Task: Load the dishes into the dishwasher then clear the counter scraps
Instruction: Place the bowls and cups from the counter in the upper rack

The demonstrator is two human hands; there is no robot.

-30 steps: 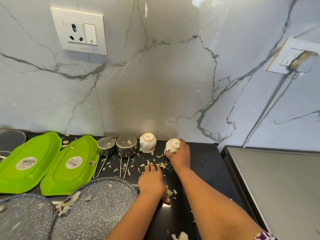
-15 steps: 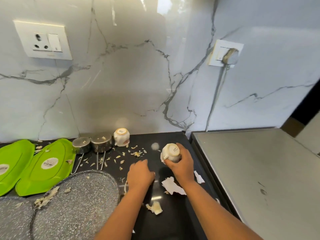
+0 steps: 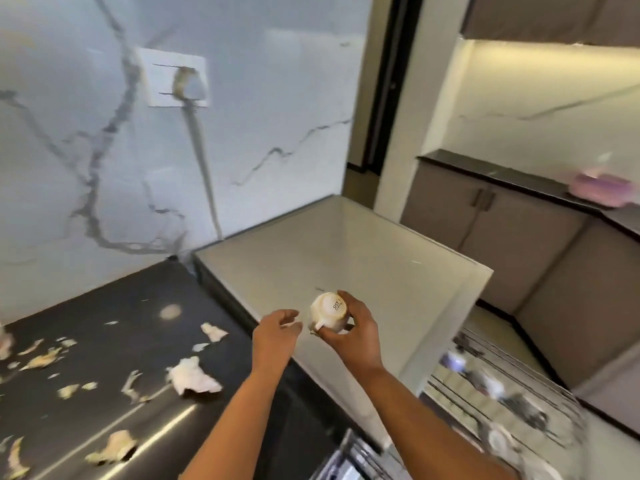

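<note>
loading step in hand: right hand [image 3: 349, 336] grasping upturned cup [image 3: 328, 311]; left hand [image 3: 276, 332] released. next, judged: lower cup into rack [image 3: 502, 386].

Glossy ceramic cup [image 3: 328, 311], polished black counter [image 3: 104, 327], veined marble wall [image 3: 270, 98].

Cream-white cup [image 3: 329, 311], dark print on base. Black counter [image 3: 104, 323] w/ pale yellowish scraps [image 3: 194, 375]. Wall [image 3: 86, 133] white marble, grey veins; tub [image 3: 601, 185] pink.
</note>
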